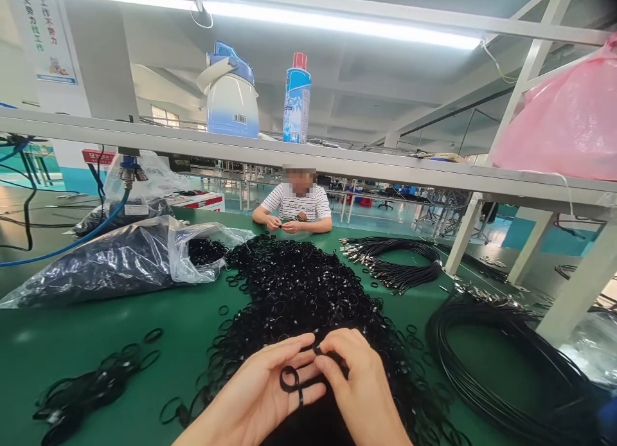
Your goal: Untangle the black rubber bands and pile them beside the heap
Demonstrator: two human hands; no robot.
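My left hand (270, 388) is palm up over a big heap of small black rings (294, 285). A black ring (290, 379) rests across its fingers, and a narrow black band circles one finger. Close beside it, my right hand (354, 375) has thumb and forefinger pinched on a small black ring (318, 349) at the left fingertips. That ring is partly hidden by the fingers. The heap spreads over the green tabletop (125, 317) in front of both hands and under them.
A clear bag (120, 256) of black rings lies at left, a smaller ring pile (96, 388) in front. Coiled black cables (457, 362) and a cable bundle (405, 259) sit at right. A shelf (308, 153) crosses above. A co-worker (299, 205) sits opposite.
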